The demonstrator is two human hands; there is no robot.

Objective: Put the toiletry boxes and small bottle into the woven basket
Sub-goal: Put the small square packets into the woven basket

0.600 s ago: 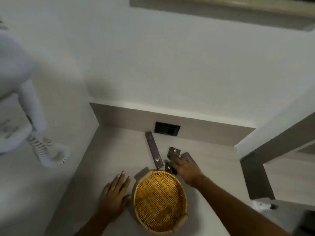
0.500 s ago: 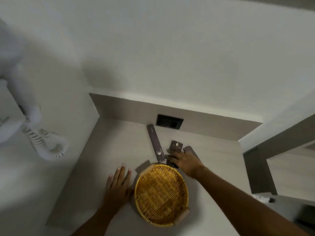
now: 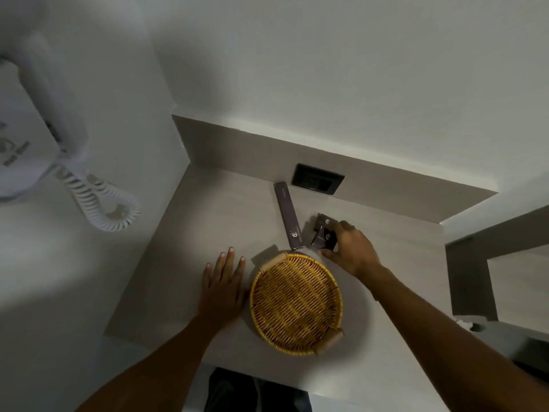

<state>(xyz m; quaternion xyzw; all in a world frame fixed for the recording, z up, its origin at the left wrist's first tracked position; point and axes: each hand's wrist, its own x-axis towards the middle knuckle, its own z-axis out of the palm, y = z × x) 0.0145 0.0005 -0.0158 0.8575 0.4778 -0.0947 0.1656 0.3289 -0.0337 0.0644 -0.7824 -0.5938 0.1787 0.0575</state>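
Grey counter (image 3: 190, 263), left hand (image 3: 222, 289) flat, open beside empty woven basket (image 3: 295, 303), right hand (image 3: 352, 252) gripping small dark box (image 3: 325, 239)

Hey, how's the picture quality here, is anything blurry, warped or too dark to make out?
Head view: dim overall, with soft shadow across the left wall; wide-angle lens bends the counter edges and stretches the wall-mounted hair dryer, which looks soft. The woven basket is sharp and bright, while the dark toiletry boxes under the right hand are murky; their print is unreadable. No glare.
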